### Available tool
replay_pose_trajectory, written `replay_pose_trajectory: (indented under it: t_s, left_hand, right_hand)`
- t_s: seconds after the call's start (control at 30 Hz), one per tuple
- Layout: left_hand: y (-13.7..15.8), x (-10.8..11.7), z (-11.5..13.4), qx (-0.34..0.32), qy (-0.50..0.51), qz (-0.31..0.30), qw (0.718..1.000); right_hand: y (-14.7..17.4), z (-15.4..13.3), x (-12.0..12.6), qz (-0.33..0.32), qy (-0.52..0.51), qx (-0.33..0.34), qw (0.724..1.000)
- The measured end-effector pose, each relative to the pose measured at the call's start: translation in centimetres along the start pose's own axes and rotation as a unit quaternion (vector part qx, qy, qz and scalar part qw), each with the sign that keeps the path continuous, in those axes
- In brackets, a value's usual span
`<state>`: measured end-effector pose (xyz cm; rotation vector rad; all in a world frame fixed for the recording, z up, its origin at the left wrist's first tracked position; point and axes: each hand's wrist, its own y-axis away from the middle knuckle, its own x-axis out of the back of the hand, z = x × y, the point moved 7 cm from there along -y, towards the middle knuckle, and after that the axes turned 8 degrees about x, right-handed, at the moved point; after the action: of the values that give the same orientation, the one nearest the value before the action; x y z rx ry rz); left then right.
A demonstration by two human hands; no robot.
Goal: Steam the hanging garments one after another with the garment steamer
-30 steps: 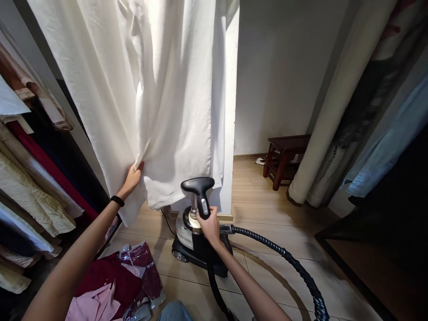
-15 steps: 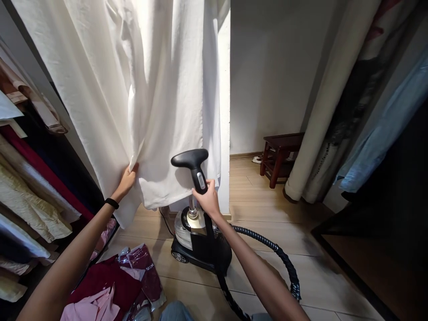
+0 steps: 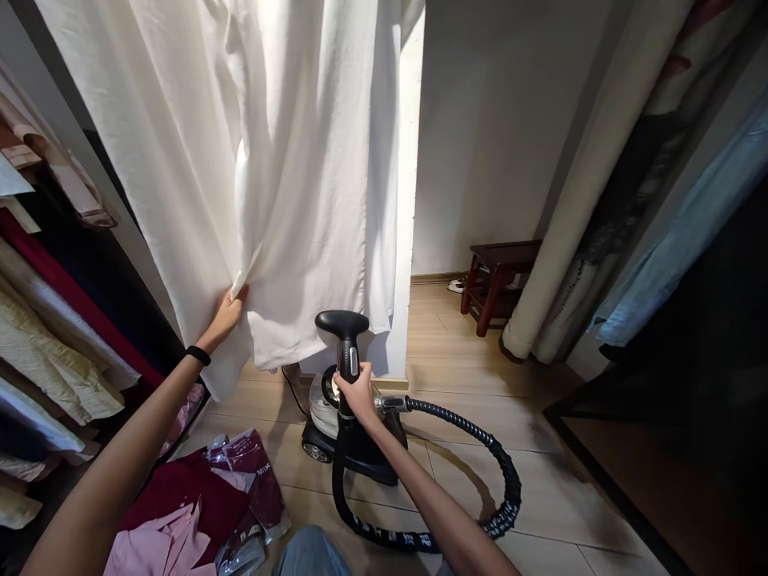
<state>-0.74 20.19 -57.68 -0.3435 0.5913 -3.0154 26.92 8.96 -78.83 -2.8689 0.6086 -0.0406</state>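
The long white fabric drape [image 3: 312, 200] hangs before us, and we judge the work on it to be under way, not finished. Near the drape's lower edge, our left hand [image 3: 229, 310] pinches a fold of it between thumb and fingers. Below the drape's hem, our right hand [image 3: 358, 394] has its fingers curled round the handle of the black T-shaped plastic steamer head [image 3: 342, 322]; we cannot tell whether the head touches the drape. The black wheeled steamer base [image 3: 372, 460] stands under the drape's hem. Deep folds gather above our left hand, so that part seems undone; with no steam visible, we cannot tell which parts are finished.
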Motion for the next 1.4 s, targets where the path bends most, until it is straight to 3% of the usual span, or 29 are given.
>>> replay_pose_trajectory:
  t_s: [0.1, 0.23, 0.43, 0.57, 0.67, 0.9, 1.03, 1.1, 1.2, 1.3, 1.4]
  left_hand:
    - [0.0, 0.1, 0.0, 0.002, 0.0, 0.003, 1.0]
    - [-0.1, 0.3, 0.0, -0.004, -0.005, 0.009, 1.0]
    - [0.2, 0.3, 0.4, -0.013, -0.025, -0.035, 0.999]
    - [0.8, 0.2, 0.5, 0.011, -0.027, -0.075, 0.997]
    - [1.0, 0.4, 0.6, 0.018, -0.056, -0.089, 0.994]
    - [1.0, 0.3, 0.4, 0.044, -0.053, -0.117, 0.991]
    - [1.0, 0.3, 0.6, 0.054, -0.037, -0.124, 0.99]
    - [0.9, 0.3, 0.6, 0.069, -0.022, -0.122, 0.99]
    - [0.9, 0.0, 0.3, 0.116, 0.046, -0.129, 0.984]
    - [1.4, -0.8, 0.3, 0.162, 0.133, -0.171, 0.963]
    - [2.3, -1.7, 0.7, 0.194, 0.187, -0.221, 0.937]
  right_hand:
    - [1.0, 1.1, -0.7, 0.017, 0.029, 0.01, 0.999]
    - [2.0, 0.9, -0.6, 0.073, 0.123, 0.075, 0.987]
    - [1.7, -5.4, -1.8, 0.089, 0.156, 0.202, 0.963]
    - [0.2, -8.6, -3.4, 0.049, 0.162, 0.228, 0.959]
    - [-0.2, -7.4, -4.1, 0.047, 0.162, 0.198, 0.965]
    - [2.3, 0.4, -4.8, 0.065, 0.157, 0.104, 0.98]
    - [4.1, 1.4, -5.0, 0.071, 0.146, 0.073, 0.984]
    - [4.7, -0.1, -4.8, 0.079, 0.14, 0.085, 0.983]
    - [5.1, -4.6, -4.6, 0.079, 0.122, 0.144, 0.979]
    - [4.4, -9.5, -5.0, 0.046, 0.116, 0.199, 0.972]
    - [3.2, -12.1, -5.7, 0.012, 0.116, 0.213, 0.97]
